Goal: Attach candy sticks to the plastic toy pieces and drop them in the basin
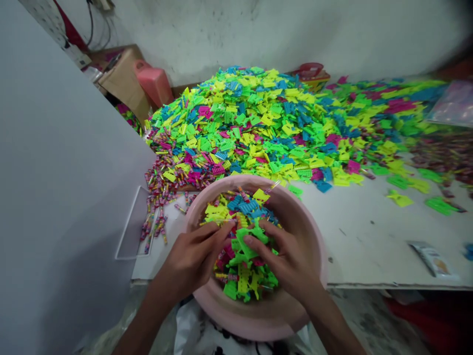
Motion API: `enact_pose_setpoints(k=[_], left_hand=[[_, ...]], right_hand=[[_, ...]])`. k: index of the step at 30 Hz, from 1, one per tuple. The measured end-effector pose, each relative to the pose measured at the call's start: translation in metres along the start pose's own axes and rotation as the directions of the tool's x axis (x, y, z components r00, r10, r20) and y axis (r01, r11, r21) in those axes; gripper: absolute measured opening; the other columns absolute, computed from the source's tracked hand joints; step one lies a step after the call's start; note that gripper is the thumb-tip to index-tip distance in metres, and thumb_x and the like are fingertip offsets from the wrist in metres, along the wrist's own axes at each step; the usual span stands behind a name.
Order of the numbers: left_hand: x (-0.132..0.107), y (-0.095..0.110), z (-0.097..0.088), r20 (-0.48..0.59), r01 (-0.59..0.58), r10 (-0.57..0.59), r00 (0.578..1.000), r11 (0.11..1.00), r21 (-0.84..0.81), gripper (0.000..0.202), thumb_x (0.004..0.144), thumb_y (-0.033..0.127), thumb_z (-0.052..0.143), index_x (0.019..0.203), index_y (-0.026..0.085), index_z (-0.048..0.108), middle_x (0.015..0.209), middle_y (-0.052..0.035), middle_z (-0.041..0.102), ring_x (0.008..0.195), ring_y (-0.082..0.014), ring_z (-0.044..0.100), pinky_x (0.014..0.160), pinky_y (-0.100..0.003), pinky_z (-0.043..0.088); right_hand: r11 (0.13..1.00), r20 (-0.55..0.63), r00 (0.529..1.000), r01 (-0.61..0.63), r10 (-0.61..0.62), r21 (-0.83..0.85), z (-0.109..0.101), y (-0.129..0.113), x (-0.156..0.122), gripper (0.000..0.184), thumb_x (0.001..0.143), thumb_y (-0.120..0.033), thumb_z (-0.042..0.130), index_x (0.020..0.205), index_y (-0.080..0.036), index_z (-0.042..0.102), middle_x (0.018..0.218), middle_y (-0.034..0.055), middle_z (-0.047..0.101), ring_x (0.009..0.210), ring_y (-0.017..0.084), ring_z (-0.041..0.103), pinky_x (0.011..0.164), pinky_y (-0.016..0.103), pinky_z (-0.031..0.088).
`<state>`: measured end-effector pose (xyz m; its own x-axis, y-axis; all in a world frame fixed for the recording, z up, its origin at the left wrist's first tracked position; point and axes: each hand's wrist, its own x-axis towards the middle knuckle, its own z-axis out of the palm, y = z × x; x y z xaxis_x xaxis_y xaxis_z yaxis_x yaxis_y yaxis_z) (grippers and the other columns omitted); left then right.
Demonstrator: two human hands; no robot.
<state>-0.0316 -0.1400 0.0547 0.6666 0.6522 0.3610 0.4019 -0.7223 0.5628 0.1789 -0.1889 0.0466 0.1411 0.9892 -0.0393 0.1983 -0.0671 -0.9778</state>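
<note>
A pink plastic basin (pixel 308 231) sits at the table's front edge, holding a mound of neon green, yellow, blue and magenta plastic pieces (pixel 246 204). My left hand (pixel 194 254) is in the basin, its fingertips among yellow and green pieces. My right hand (pixel 284 259) rests with its fingers over a green piece (pixel 246 244). Whether either hand grips anything is hard to see. A much larger heap of similar pieces (pixel 258 118) spreads across the white table (pixel 369 241) behind the basin.
Small striped multicoloured sticks (pixel 158 192) spill along the heap's left side. A pale upright board (pixel 62 172) stands at the left. A cardboard box (pixel 123 81) and a pink container (pixel 153 84) stand back left. A small sachet (pixel 432 259) lies at the right.
</note>
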Motion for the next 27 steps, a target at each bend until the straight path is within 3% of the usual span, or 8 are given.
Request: enact_pose_setpoints(k=[3, 6, 9, 12, 15, 17, 22, 27], left_hand=[[-0.001, -0.006, 0.001, 0.004, -0.047, 0.047, 0.999, 0.998, -0.052, 0.047, 0.098, 0.007, 0.052, 0.143, 0.020, 0.054, 0.114, -0.0102, 0.073, 0.102, -0.0160, 0.071, 0.085, -0.024, 0.058], [-0.001, -0.012, 0.004, 0.010, -0.072, 0.072, 0.997, 0.997, -0.019, 0.040, 0.099, 0.009, 0.051, 0.138, 0.018, 0.056, 0.113, -0.0097, 0.073, 0.101, -0.0159, 0.072, 0.085, -0.025, 0.058], [0.002, -0.011, 0.010, 0.051, -0.052, 0.044, 0.998, 0.981, 0.184, 0.031, 0.101, 0.013, 0.047, 0.130, 0.016, 0.057, 0.118, -0.0103, 0.072, 0.107, -0.0210, 0.070, 0.090, -0.033, 0.058], [0.007, -0.003, 0.017, 0.015, 0.025, -0.033, 0.999, 0.918, 0.397, 0.024, 0.104, 0.026, 0.045, 0.120, 0.014, 0.058, 0.108, -0.0107, 0.071, 0.098, -0.0251, 0.072, 0.081, -0.038, 0.059], [0.012, 0.003, 0.022, -0.050, 0.058, -0.039, 0.998, 0.869, 0.491, 0.044, 0.098, 0.056, 0.049, 0.104, 0.014, 0.059, 0.090, -0.0080, 0.069, 0.079, -0.0252, 0.071, 0.063, -0.034, 0.055], [0.013, 0.003, 0.024, -0.060, 0.061, -0.034, 0.998, 0.842, 0.536, 0.054, 0.093, 0.068, 0.048, 0.094, 0.015, 0.058, 0.083, -0.0064, 0.067, 0.075, -0.0248, 0.070, 0.057, -0.032, 0.050], [0.015, -0.005, 0.020, -0.096, -0.012, 0.086, 0.992, 0.802, 0.597, 0.058, 0.097, 0.071, 0.033, 0.080, 0.019, 0.054, 0.071, -0.0025, 0.063, 0.064, -0.0187, 0.065, 0.053, -0.029, 0.040], [0.015, -0.007, 0.015, -0.055, -0.103, 0.166, 0.985, 0.806, 0.583, 0.059, 0.101, 0.065, 0.028, 0.080, 0.018, 0.057, 0.074, -0.0038, 0.066, 0.066, -0.0183, 0.065, 0.058, -0.030, 0.044]], right_hand=[[0.999, -0.064, 0.998, 0.024, -0.027, -0.042, 0.005, 0.014, -0.002, 0.034, 0.081, -0.056, 0.073, 0.096, -0.025, 0.076, 0.095, 0.0076, 0.075, 0.095, 0.031, 0.067, 0.084, 0.044, 0.055], [0.997, -0.104, 0.994, 0.020, -0.027, -0.075, 0.010, 0.023, 0.000, 0.039, 0.080, -0.059, 0.071, 0.097, -0.024, 0.074, 0.098, 0.0084, 0.075, 0.095, 0.031, 0.067, 0.085, 0.045, 0.055], [0.997, -0.082, 0.996, 0.014, -0.020, -0.077, 0.015, 0.020, 0.006, 0.034, 0.083, -0.055, 0.068, 0.086, -0.021, 0.070, 0.083, 0.0050, 0.072, 0.080, 0.025, 0.066, 0.077, 0.038, 0.054], [0.999, -0.115, 0.993, 0.025, -0.030, -0.045, 0.021, 0.013, 0.010, 0.030, 0.084, -0.051, 0.067, 0.079, -0.021, 0.064, 0.076, 0.0020, 0.066, 0.074, 0.021, 0.061, 0.071, 0.032, 0.051], [1.000, -0.132, 0.991, 0.004, -0.006, -0.019, 0.026, 0.007, 0.009, 0.030, 0.085, -0.049, 0.067, 0.076, -0.021, 0.061, 0.071, -0.0002, 0.060, 0.068, 0.018, 0.056, 0.064, 0.029, 0.047], [1.000, -0.129, 0.991, -0.021, 0.021, -0.005, 0.029, 0.005, 0.007, 0.029, 0.086, -0.048, 0.066, 0.077, -0.020, 0.061, 0.070, -0.0012, 0.057, 0.064, 0.017, 0.052, 0.061, 0.028, 0.045], [0.999, -0.145, 0.989, -0.038, 0.040, 0.019, 0.034, 0.006, 0.000, 0.031, 0.086, -0.048, 0.066, 0.077, -0.020, 0.060, 0.069, -0.0017, 0.054, 0.063, 0.016, 0.048, 0.058, 0.027, 0.041], [0.999, -0.159, 0.987, -0.034, 0.038, 0.024, 0.037, 0.009, -0.006, 0.031, 0.088, -0.050, 0.065, 0.079, -0.020, 0.061, 0.069, -0.0014, 0.054, 0.061, 0.016, 0.046, 0.056, 0.027, 0.039]])
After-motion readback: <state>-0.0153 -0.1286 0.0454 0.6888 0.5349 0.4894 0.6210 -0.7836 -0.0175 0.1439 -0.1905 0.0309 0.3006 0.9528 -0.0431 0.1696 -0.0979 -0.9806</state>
